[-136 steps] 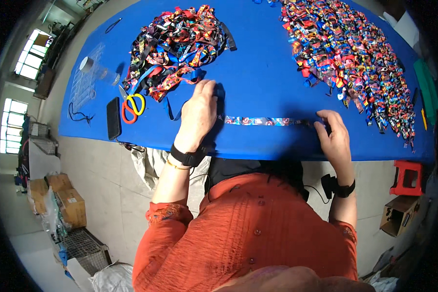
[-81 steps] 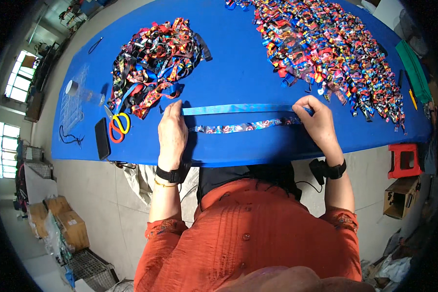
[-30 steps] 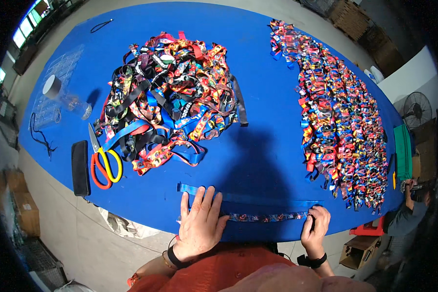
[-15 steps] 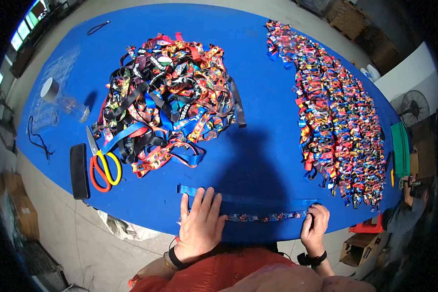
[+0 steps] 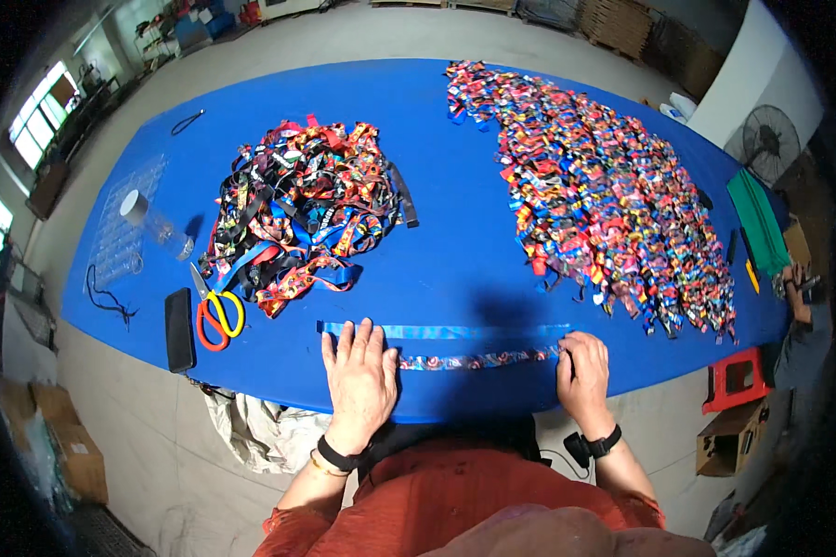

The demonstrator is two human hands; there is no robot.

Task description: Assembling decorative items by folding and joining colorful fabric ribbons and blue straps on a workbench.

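Note:
My left hand (image 5: 360,379) lies flat, fingers spread, on the left ends of two straps stretched along the near edge of the blue table (image 5: 446,232). One is a plain blue strap (image 5: 455,331); just below it runs a patterned strap (image 5: 478,359). My right hand (image 5: 582,374) is curled over their right ends, pinning or pinching them. A tangled heap of coloured straps (image 5: 297,213) lies beyond my left hand. A wide spread of short colourful strap pieces (image 5: 604,195) covers the table's right side.
Red-and-yellow scissors (image 5: 215,314) and a black phone (image 5: 178,330) lie left of my left hand. A clear bottle (image 5: 153,221) and a black cord (image 5: 107,295) sit further left. A green stack (image 5: 760,221) lies at the right edge; a red stool (image 5: 734,381) stands below.
Since 4.5 s ago a plain blue strap has been laid out above the patterned one. Over the last second both hands stay pressed on the strap ends; only my head view has shifted.

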